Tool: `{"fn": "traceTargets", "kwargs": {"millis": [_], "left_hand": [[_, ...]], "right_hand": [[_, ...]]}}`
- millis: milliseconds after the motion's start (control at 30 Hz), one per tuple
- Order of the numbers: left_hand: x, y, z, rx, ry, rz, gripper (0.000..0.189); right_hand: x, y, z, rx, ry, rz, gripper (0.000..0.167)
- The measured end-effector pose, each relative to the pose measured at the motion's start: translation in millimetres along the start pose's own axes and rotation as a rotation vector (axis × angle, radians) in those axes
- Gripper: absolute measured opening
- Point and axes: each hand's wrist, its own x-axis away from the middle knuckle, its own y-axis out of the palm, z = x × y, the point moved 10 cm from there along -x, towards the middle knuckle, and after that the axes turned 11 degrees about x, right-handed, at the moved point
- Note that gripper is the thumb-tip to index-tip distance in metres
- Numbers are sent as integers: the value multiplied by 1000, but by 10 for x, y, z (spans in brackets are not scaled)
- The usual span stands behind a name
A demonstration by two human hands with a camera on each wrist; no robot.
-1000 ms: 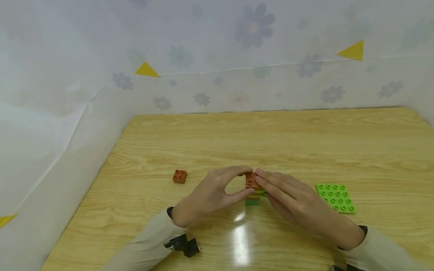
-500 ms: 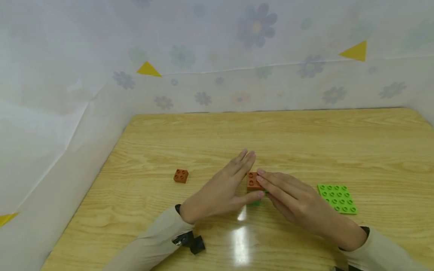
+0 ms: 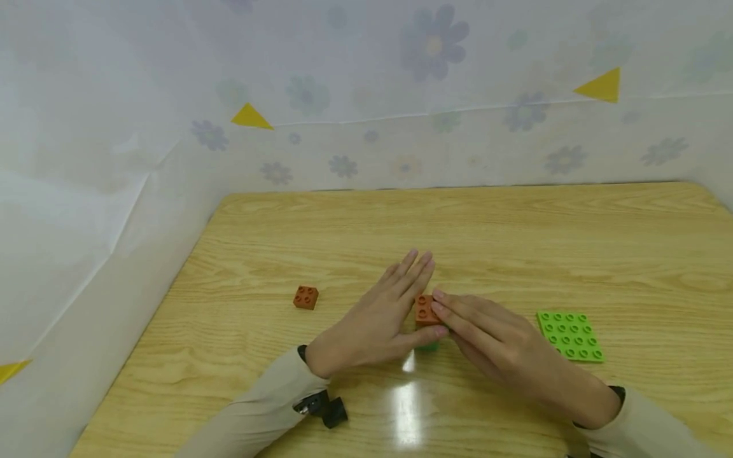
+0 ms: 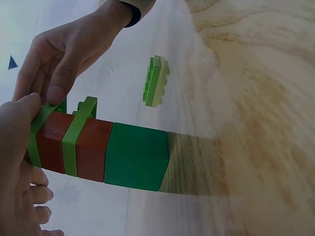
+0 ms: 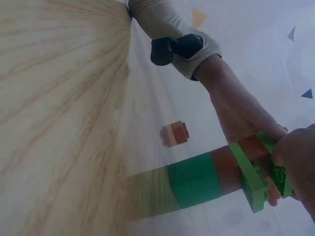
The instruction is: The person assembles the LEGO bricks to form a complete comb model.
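Observation:
A tower of toy building bricks stands upright on the table between the hands. Its base is a dark green block (image 5: 194,181); above come reddish-brown bricks (image 4: 93,150) alternating with light green plates (image 4: 74,142). The topmost reddish-brown brick (image 3: 424,310) shows studs. My right hand (image 3: 504,340) pinches the upper end, fingertips on the top brick and thumb against an overhanging light green plate. My left hand (image 3: 369,324) lies along the tower's left side, fingers straight and pointing away, thumb stretched across the near face. The hands hide part of the upper tower.
A loose reddish-brown brick (image 3: 306,298) lies to the left on the wooden table (image 3: 343,242). Right of the right hand is a square light green studded plate (image 3: 572,336). A flower-patterned white sheet (image 3: 366,146) hangs behind the table.
My left hand has let go of its pinch on the top brick, straightened its fingers and slid right, its thumb now across the tower. The right hand has stayed nearly in place.

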Motion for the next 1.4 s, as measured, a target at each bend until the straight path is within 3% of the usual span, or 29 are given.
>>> {"fn": "traceTargets", "kwargs": {"millis": [267, 433, 667, 867, 1067, 1300, 1400], "left_hand": [[3, 11, -6, 22, 5, -7, 85], [13, 16, -7, 30, 7, -12, 86], [28, 18, -13, 42, -7, -29, 88], [42, 7, -32, 56, -29, -36, 87], [37, 14, -26, 56, -25, -48, 86], [16, 25, 3, 45, -8, -58, 85], [12, 30, 8, 39, -5, -54, 84]], "right_hand": [[14, -15, 11, 8, -2, -7, 38], [73, -161, 197, 50, 94, -4, 44], [536, -310, 637, 321, 370, -274, 68], [889, -346, 718, 447, 434, -392, 83], [1058, -247, 718, 430, 455, -485, 88], [1150, -142, 689, 341, 508, -553, 55], [1137, -136, 676, 326, 498, -533, 64]]}}
